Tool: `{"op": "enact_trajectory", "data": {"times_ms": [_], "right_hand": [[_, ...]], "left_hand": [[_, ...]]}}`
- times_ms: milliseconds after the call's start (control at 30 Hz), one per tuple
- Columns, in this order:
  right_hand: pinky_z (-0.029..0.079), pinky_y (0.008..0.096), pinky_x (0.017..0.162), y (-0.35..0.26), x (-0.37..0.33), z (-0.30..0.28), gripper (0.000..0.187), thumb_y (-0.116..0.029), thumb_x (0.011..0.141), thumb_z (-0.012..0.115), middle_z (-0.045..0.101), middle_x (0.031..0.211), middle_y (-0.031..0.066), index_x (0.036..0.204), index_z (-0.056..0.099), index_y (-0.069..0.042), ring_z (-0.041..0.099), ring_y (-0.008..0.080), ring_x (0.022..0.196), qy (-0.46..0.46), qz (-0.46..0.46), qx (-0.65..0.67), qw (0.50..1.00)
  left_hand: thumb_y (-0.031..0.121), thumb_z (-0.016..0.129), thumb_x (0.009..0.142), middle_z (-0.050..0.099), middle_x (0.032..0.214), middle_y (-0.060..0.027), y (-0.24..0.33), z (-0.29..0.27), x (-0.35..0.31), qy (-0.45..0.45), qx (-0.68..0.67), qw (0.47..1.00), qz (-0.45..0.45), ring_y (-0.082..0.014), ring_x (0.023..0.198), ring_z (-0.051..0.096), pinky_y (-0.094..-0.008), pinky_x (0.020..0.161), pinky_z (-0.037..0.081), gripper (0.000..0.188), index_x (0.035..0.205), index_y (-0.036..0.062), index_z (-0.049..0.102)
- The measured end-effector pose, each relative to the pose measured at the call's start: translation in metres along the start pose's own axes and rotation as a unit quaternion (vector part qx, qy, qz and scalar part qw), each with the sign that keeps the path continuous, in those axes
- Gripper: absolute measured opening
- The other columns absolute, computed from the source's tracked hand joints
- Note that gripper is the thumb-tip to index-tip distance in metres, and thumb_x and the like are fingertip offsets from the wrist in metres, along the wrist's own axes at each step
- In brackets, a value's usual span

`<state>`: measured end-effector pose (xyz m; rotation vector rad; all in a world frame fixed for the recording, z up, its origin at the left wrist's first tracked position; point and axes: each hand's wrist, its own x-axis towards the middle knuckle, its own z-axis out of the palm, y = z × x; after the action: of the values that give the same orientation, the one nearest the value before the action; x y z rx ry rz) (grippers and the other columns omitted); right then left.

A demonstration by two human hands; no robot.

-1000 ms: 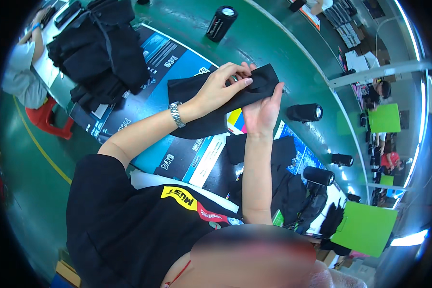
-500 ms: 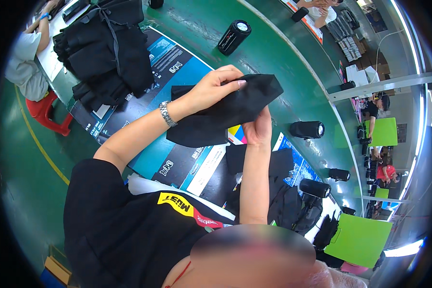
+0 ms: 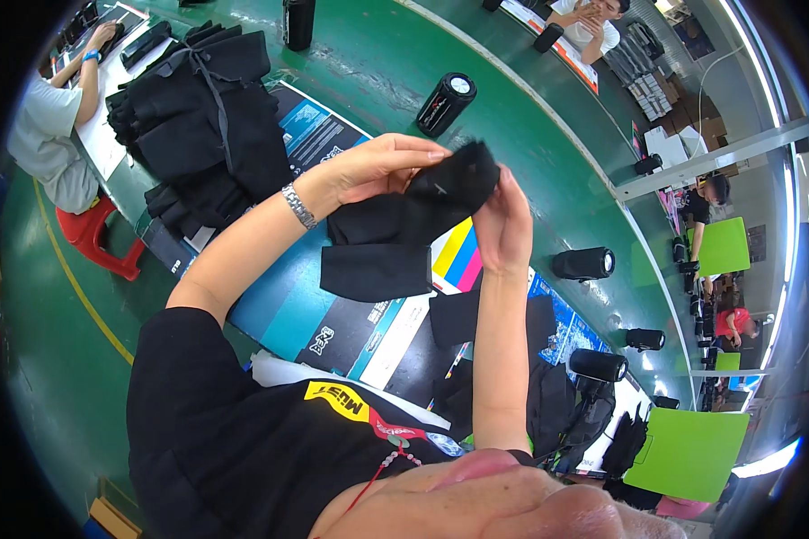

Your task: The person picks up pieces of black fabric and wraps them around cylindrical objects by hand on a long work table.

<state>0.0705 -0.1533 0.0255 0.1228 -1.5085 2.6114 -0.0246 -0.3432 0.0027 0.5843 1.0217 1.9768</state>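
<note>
Black cloth piece (image 3: 447, 193), bunched, held up between the two hands above the table, its upper end blurred. The left hand (image 3: 377, 168), with a metal watch (image 3: 297, 206) at the wrist, has its fingers bent and nearly closed on the upper left edge. The right hand (image 3: 503, 223) is half curled against the right end; some fingers are hidden, so I cannot tell whether they grip. Just below lies a flat black panel (image 3: 375, 272), perhaps part of the same cloth, beside a striped card (image 3: 458, 259). Further off are a heap of black cloths (image 3: 184, 121) and a black cylinder (image 3: 446, 103); beyond the heap, a person in a pale shirt (image 3: 49, 135) sits on a red stool (image 3: 94, 238).
</note>
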Motion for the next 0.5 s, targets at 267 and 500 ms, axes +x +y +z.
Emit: {"op": "enact_trajectory", "data": {"times_ms": [267, 500], "right_hand": [[0.048, 0.0317, 0.072, 0.028, 0.090, -0.024, 0.010, -0.009, 0.092, 0.057, 0.065, 0.092, 0.0056, 0.100, 0.060, -0.004, 0.062, 0.0147, 0.082, 0.169, -0.098, -0.118, 0.974], [0.048, 0.0318, 0.069, 0.057, 0.169, -0.047, 0.010, -0.010, 0.084, 0.066, 0.066, 0.085, 0.0131, 0.087, 0.063, 0.000, 0.063, 0.0224, 0.076, 0.406, -0.255, -0.425, 0.768]], "left_hand": [[0.015, 0.060, 0.089, 0.064, 0.086, -0.0010, 0.017, -0.054, 0.082, 0.097, 0.166, 0.975, 0.112, -0.0074, 0.077, 0.059, -0.0226, 0.070, 0.046, 0.017, 0.101, 0.0032, 0.064], [0.011, 0.064, 0.085, 0.065, 0.082, -0.0041, 0.019, -0.087, 0.171, 0.208, 0.273, 0.912, 0.225, -0.0107, 0.079, 0.060, -0.0246, 0.070, 0.048, 0.013, 0.092, -0.0001, 0.067]]}}
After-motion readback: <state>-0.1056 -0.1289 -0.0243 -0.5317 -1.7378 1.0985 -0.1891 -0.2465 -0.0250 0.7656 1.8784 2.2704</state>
